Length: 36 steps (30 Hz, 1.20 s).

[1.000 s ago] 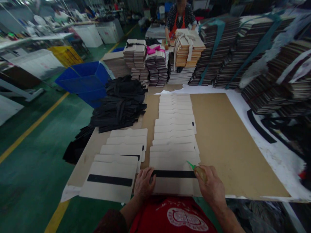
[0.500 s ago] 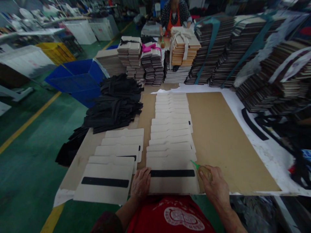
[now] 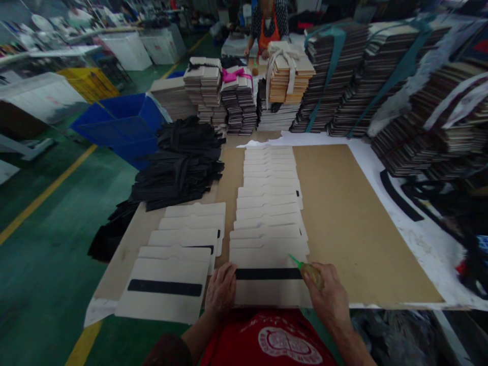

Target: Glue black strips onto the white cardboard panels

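Note:
My right hand [image 3: 331,295] is wrapped round a small amber glue bottle [image 3: 312,275] with a thin green nozzle. The nozzle tip points up and left, just above the right part of a black strip [image 3: 267,274]. That strip lies across the nearest beige panel [image 3: 269,294] of an overlapping row running away from me. My left hand [image 3: 221,287] rests flat on this panel's left edge, fingertips by the strip's left end. Another beige panel [image 3: 160,307] with its own black strip [image 3: 164,287] lies to the left, on top of several more.
Bundles of black strips [image 3: 175,173] lie at the back left, beside a blue bin [image 3: 118,119]. Tied stacks of panels [image 3: 238,101] stand along the far side and right. Across from me a person in an orange apron [image 3: 269,35] stands at another table.
My right hand has moved left with the glue bottle, so its nozzle is now further in over the panel. My left hand has stayed at the panel's left edge.

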Available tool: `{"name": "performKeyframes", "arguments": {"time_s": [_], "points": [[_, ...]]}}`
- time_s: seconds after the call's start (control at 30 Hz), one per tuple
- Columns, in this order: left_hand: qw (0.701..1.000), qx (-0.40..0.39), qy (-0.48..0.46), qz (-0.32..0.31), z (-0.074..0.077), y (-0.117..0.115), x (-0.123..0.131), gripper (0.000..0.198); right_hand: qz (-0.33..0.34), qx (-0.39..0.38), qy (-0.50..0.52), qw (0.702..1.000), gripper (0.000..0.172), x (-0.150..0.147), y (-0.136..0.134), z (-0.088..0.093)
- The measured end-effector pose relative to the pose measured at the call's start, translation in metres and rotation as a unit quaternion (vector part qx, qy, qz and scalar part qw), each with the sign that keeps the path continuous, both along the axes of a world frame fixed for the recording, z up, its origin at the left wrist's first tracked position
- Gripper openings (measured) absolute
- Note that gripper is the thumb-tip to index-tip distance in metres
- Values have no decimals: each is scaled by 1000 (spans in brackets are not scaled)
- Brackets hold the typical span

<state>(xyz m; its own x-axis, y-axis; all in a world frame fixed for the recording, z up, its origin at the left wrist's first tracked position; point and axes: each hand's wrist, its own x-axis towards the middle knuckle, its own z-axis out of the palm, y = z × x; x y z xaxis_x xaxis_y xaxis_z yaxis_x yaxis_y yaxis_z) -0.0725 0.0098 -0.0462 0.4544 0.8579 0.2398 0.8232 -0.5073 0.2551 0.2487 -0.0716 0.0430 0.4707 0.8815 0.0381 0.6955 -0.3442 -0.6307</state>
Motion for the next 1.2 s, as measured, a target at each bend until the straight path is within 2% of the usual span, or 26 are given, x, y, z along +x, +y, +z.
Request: {"name": "performKeyframes", "arguments": {"time_s": [0.07,0.2,0.3,0.43,0.7,0.87,1.07,1.2], "points": [[1000,5,0,4,1,0,1,33,-12,10,57,998,36,-7,4,-1],[1000,7,-3,4,5,0,3,33,-123,21,163,979,47,2,11,-5],[1000,3,-9,1,7,0,3,34,-172,31,157,972,52,20,16,-10],[1000,-1,-15,0,7,0,2,34,-144,36,96,984,53,32,23,-15],[1000,2,-22,-6,6,0,2,35,-22,33,-1,999,42,18,36,-6],[1000,0,-20,-13,4,-1,1,36,-33,8,-50,998,41,20,32,-2],[1000,4,-13,-13,7,0,2,35,12,8,-10,1000,38,9,39,-2],[1000,6,-11,-12,8,1,3,34,-23,7,-44,999,41,18,37,-1]]}}
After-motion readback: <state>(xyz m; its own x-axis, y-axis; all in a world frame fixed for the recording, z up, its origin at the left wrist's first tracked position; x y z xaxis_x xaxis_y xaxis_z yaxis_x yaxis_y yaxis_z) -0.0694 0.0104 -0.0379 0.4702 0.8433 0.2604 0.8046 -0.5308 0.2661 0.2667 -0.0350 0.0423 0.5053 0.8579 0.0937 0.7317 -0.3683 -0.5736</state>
